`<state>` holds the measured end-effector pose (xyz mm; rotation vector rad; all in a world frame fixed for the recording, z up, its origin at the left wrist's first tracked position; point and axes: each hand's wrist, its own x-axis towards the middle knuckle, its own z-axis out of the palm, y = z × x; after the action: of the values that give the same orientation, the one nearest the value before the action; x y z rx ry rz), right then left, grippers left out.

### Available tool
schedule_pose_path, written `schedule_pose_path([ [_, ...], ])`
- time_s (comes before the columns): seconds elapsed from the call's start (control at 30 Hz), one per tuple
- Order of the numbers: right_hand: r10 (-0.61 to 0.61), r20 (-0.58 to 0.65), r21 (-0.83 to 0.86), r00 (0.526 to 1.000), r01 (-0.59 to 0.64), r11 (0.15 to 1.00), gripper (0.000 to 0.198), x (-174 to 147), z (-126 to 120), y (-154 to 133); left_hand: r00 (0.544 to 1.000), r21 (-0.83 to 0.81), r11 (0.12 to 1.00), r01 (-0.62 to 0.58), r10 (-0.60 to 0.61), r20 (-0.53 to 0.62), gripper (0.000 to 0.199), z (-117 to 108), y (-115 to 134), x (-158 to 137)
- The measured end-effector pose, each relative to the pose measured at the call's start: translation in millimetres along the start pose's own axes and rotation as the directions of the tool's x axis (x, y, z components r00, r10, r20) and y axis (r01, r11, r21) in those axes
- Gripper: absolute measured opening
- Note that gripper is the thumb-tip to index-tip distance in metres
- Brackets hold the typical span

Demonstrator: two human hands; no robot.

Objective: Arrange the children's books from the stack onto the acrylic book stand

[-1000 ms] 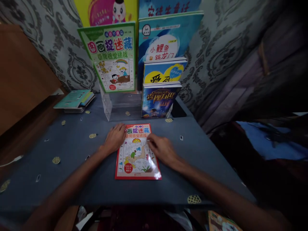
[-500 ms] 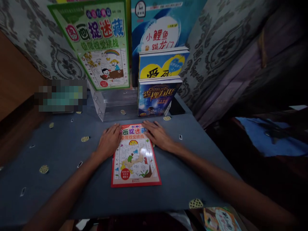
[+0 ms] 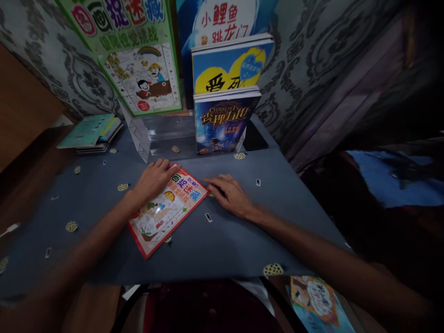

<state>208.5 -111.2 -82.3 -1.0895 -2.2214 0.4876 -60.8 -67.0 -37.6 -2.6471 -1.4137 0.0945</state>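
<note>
A thin picture book (image 3: 180, 199) with a red border and a drawn sun on its cover lies on the table, turned diagonally. My left hand (image 3: 154, 178) grips its upper-left side, thumb over the cover and the other fingers by the edge. That hand and forearm hide part of the cover. By the book's right corner is my right hand (image 3: 231, 194), fingers loosely stretched and apart, holding nothing; whether its fingertips touch the corner I cannot tell.
Behind, a clear acrylic stand (image 3: 166, 150) holds a green picture book (image 3: 138, 69), a blue-and-yellow book (image 3: 225, 64) and a dark blue book (image 3: 224, 125). A dark flat object (image 3: 255, 136) lies beside it. Several stacked books (image 3: 86, 132) sit at left. More books (image 3: 315, 298) are below the table (image 3: 239, 245).
The picture book has turned clockwise from upright to diagonal, its lower end swinging left. My left hand stays on it, while my right hand has come off the cover. The view has tipped down.
</note>
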Motion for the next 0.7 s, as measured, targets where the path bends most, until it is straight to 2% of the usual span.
schedule_pose_path([
  [0.13, 0.032, -0.023, 0.073, 0.999, -0.03, 0.997, 0.035, 0, 0, -1, 0.999, -0.167, 0.985, 0.031, -0.034, -0.014, 0.033, -4, 42, -14],
  [0.2, 0.042, -0.029, 0.122, 0.999, -0.038, 0.992, 0.035, 1, -2, -1, 0.999, -0.231, 0.973, 0.021, -0.031, -0.038, 0.041, -2, 66, -25],
  [0.3, 0.058, -0.027, 0.182, 0.998, -0.052, 0.982, 0.035, 2, -4, -1, 0.997, -0.217, 0.976, 0.021, -0.038, -0.073, 0.05, 4, 90, -36],
  [0.47, 0.075, -0.033, 0.203, 0.997, -0.067, 0.977, 0.034, 2, -4, 0, 0.998, -0.142, 0.989, 0.039, -0.046, -0.045, 0.041, 6, 103, -36],
  [0.57, 0.075, -0.033, 0.196, 0.997, -0.067, 0.978, 0.033, 2, -4, 1, 0.999, -0.067, 0.997, 0.037, -0.036, 0.018, 0.032, 0, 107, -34],
  [0.7, 0.075, -0.08, 0.18, 0.994, -0.06, 0.982, 0.032, 1, -4, 4, 1.0, -0.023, 1.0, 0.009, -0.009, 0.003, 0.023, -11, 109, -35],
])
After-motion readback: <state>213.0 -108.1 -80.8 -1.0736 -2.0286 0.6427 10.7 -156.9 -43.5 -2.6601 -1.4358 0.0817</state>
